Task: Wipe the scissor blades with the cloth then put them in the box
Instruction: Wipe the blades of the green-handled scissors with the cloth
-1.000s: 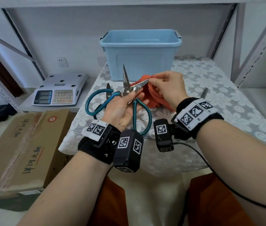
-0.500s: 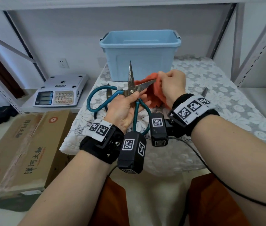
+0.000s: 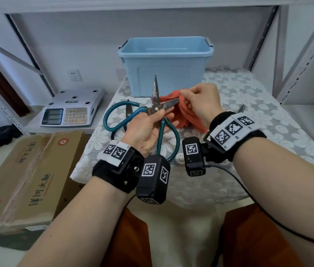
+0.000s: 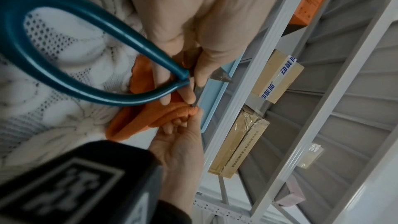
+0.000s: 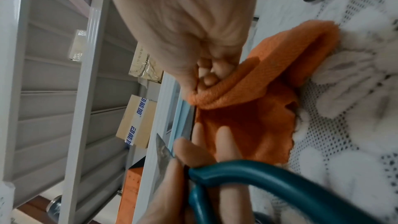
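Head view: left hand point(image 3: 144, 130) grips open teal-handled steel scissors point(image 3: 157, 110); right hand point(image 3: 200, 102) fingers pinch orange cloth point(image 3: 186, 112) on blade tip. Wiping ongoing, light-blue plastic box point(image 3: 164, 64) pending.

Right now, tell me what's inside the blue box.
From the head view, only the far inner wall of the box shows, bare pale blue. Its front wall hides the floor, so whether anything lies at the bottom cannot be seen.
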